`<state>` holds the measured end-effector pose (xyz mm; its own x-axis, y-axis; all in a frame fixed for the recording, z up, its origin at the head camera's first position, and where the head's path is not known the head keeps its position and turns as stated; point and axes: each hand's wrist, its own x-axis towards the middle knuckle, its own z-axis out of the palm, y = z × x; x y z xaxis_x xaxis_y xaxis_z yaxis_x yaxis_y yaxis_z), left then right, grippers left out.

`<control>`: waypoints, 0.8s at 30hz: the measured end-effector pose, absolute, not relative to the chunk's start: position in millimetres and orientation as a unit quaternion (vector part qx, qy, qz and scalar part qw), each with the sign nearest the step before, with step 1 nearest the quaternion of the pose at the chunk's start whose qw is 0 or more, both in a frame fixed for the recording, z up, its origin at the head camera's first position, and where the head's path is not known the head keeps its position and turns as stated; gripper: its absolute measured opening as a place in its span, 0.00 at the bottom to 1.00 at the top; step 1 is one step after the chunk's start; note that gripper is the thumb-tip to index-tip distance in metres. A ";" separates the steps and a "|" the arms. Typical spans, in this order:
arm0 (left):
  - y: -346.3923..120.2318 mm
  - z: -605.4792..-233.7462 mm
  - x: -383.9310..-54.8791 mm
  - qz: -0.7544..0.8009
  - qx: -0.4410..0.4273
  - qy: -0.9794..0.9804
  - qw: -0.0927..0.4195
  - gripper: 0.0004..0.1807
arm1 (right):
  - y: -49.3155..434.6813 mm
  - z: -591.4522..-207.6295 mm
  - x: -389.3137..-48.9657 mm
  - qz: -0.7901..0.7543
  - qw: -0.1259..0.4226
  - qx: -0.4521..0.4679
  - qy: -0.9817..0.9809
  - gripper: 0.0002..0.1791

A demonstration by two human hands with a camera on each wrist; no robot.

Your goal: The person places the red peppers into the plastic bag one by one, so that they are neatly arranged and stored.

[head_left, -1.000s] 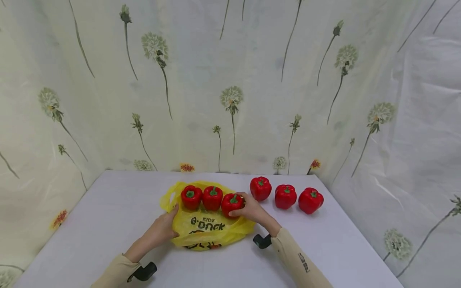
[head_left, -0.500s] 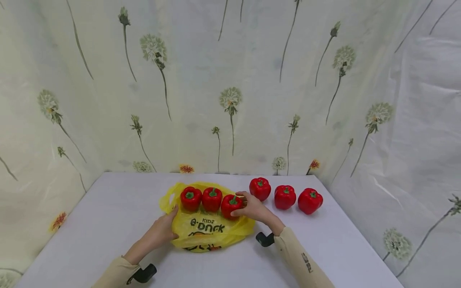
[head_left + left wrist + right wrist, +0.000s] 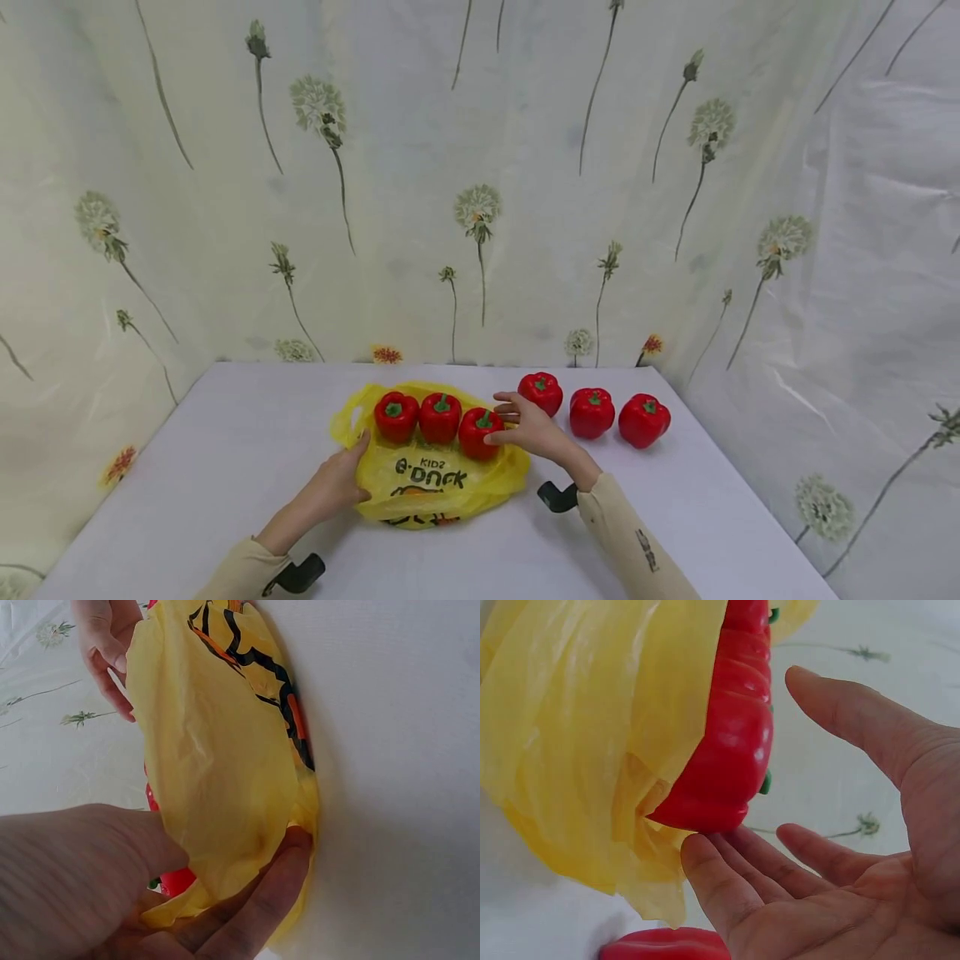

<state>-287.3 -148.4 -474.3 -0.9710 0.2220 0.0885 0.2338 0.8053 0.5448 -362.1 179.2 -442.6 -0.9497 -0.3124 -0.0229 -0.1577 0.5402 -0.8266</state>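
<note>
A yellow plastic bag with black print lies on the table, its mouth spread open. Three red bell peppers stand in a row in it: a left one, a middle one and a right one. My left hand holds the bag's left edge, with thumb and fingers on either side of the yellow film. Beside the right pepper is my right hand, fingers spread and thumb apart. In the right wrist view its fingertips are at the pepper's lower side, with no grip on it.
Three more red bell peppers stand on the white table to the right: one just behind my right hand, a second and a third further right. A flower-printed curtain hangs behind the table.
My right hand has loosened from the right pepper, its fingers spreading and drawing back slightly to the right. That pepper stays in the bag. My left hand keeps its hold.
</note>
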 end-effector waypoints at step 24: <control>-146.4 -473.0 -283.8 -0.285 -0.122 -0.951 0.017 0.51 | 206.1 -423.4 -324.2 -0.476 0.073 -0.145 0.864 0.45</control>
<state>-283.8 -146.4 -473.0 -0.9698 0.2213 0.1022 0.2411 0.8085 0.5368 -324.2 206.1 -423.4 -0.9474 -0.3198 0.0120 -0.1811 0.5047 -0.8441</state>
